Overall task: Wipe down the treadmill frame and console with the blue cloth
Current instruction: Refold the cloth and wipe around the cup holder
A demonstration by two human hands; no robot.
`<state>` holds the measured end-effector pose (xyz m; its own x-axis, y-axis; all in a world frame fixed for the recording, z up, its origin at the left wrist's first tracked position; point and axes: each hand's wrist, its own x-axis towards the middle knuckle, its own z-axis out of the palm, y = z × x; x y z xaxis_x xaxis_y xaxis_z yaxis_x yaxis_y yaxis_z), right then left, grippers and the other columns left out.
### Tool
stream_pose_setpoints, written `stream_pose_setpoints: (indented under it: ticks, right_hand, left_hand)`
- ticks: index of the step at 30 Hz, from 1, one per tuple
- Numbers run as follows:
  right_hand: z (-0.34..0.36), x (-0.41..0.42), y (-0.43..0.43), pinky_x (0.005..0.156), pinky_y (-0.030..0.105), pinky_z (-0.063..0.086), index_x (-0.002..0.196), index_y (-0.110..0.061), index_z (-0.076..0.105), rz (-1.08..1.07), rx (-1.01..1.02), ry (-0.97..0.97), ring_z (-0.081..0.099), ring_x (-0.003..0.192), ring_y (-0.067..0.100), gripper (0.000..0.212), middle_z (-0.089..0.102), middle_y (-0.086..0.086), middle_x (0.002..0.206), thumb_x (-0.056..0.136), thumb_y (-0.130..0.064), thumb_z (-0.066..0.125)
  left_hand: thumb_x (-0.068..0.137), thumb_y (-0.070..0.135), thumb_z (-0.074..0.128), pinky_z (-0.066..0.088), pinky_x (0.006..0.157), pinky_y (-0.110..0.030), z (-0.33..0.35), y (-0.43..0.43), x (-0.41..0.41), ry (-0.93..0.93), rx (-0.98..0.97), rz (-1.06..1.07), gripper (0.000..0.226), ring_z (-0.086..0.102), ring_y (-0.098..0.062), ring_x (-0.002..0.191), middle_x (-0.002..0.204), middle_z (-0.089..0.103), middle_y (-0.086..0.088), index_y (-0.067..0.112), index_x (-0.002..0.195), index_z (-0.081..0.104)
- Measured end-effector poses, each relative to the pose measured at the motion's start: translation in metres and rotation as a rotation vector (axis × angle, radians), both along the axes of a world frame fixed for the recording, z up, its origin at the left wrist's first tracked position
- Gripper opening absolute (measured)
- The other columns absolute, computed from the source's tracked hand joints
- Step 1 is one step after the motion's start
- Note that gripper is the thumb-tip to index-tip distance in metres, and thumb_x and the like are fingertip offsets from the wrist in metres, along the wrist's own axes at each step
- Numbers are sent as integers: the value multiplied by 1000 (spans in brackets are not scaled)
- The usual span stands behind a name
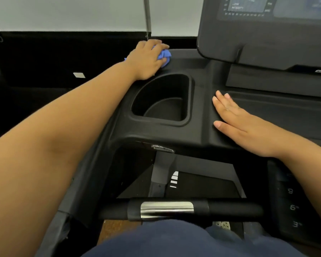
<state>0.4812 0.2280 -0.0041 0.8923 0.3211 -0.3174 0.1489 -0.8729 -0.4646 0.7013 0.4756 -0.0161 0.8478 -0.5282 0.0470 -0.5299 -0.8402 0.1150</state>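
Note:
My left hand (146, 59) presses a bunched blue cloth (164, 56) onto the far left corner of the black treadmill console (200, 89), just beyond the cup holder (163, 101). Only a small part of the cloth shows past my fingers. My right hand (243, 125) lies flat, fingers together and extended, on the console surface to the right of the cup holder. It holds nothing. The display screen (248, 8) rises at the upper right.
A handlebar with a chrome sensor strip (167, 208) crosses in front of me. A keypad with numbers (293, 206) sits at the lower right. A thin metal pole (146, 15) stands behind the console against a pale wall. Dark floor lies to the left.

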Motion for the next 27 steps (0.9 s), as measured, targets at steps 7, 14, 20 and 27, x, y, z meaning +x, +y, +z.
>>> stream_pose_setpoints:
  ticks: [7,14,20,27]
  right_hand:
    - [0,0,0,106,10,-8,150,-30,-8,11,-11,-11,-23,135,-12,62,-21,-23,152,98,-43,24]
    - [0,0,0,109,13,-6,150,-29,-8,14,-23,-30,-21,137,-10,63,-20,-22,153,99,-43,26]
    - [-1,0,0,112,18,-4,150,-27,-9,18,-52,-52,-21,138,-7,66,-20,-18,155,99,-44,28]
    - [-2,0,-1,112,19,-3,150,-28,-10,10,-51,-51,-22,138,-6,66,-22,-19,154,99,-45,28]
  left_hand:
    - [96,39,40,35,105,-48,0,77,-99,3,55,65,45,32,-32,132,150,33,-1,24,138,43]
    - [84,27,39,30,106,-44,3,120,-256,-113,209,-193,46,43,-26,128,134,54,-7,15,124,60]
    - [74,19,37,27,106,-45,-10,123,-263,-76,309,-287,55,41,-27,127,135,51,-6,23,128,50]
    - [71,9,59,20,116,-39,14,86,-188,-117,469,-784,59,38,-20,130,134,48,7,36,123,51]
